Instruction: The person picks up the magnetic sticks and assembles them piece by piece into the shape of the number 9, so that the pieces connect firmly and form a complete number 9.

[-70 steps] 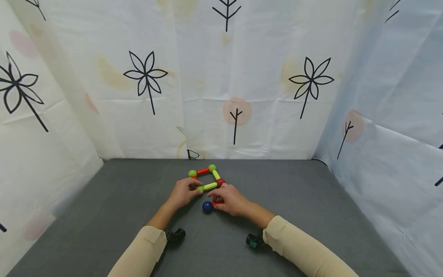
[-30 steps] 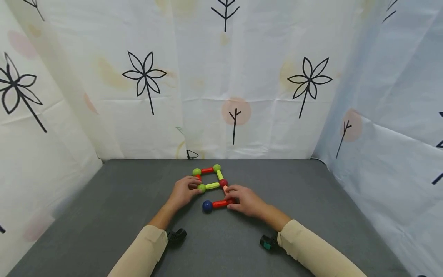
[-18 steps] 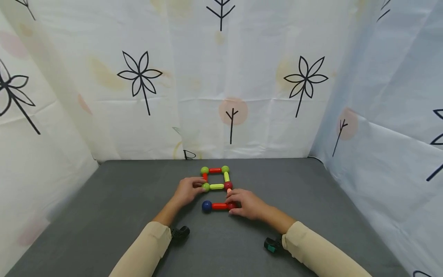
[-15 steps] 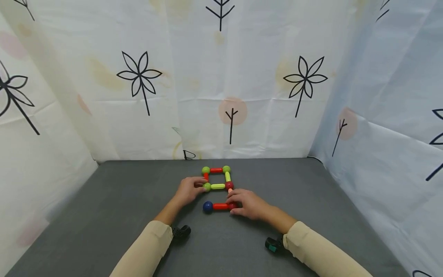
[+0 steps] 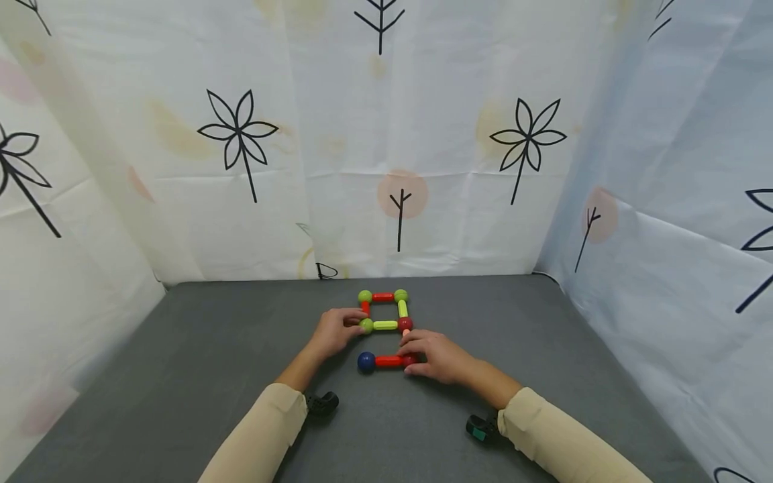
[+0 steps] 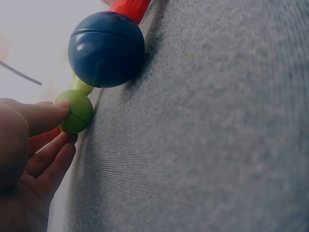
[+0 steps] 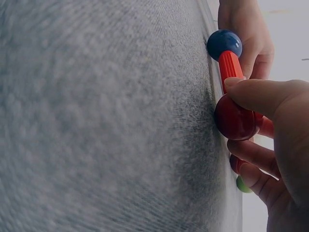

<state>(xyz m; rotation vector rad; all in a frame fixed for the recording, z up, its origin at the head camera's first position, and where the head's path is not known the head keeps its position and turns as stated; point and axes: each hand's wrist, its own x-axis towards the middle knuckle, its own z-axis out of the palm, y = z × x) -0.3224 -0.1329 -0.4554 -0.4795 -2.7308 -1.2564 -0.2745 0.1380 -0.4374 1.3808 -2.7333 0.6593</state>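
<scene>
A square of magnetic rods and balls lies on the grey table, its far side a red rod (image 5: 383,297) between two green balls. My left hand (image 5: 338,330) pinches the near-left green ball (image 6: 76,111) between thumb and fingers. At the near-right corner sits a dark red ball (image 5: 405,325), with a pinkish rod (image 5: 406,333) running from it toward my right hand (image 5: 439,357). That hand grips another dark red ball (image 7: 235,117), thumb on top near a red rod (image 5: 388,361). The rod ends at a larger-looking blue ball (image 5: 366,362). My right fingers partly hide the pinkish rod.
The grey table (image 5: 241,416) spreads around both hands. A white patterned cloth (image 5: 447,221) stands behind it and along both sides. Black wrist cameras sit under my left wrist (image 5: 323,404) and right wrist (image 5: 481,427).
The square has shifted right and straightened from a skewed shape. My right hand has moved right, uncovering the red rod beside the blue ball. My left hand has stayed at the green ball.
</scene>
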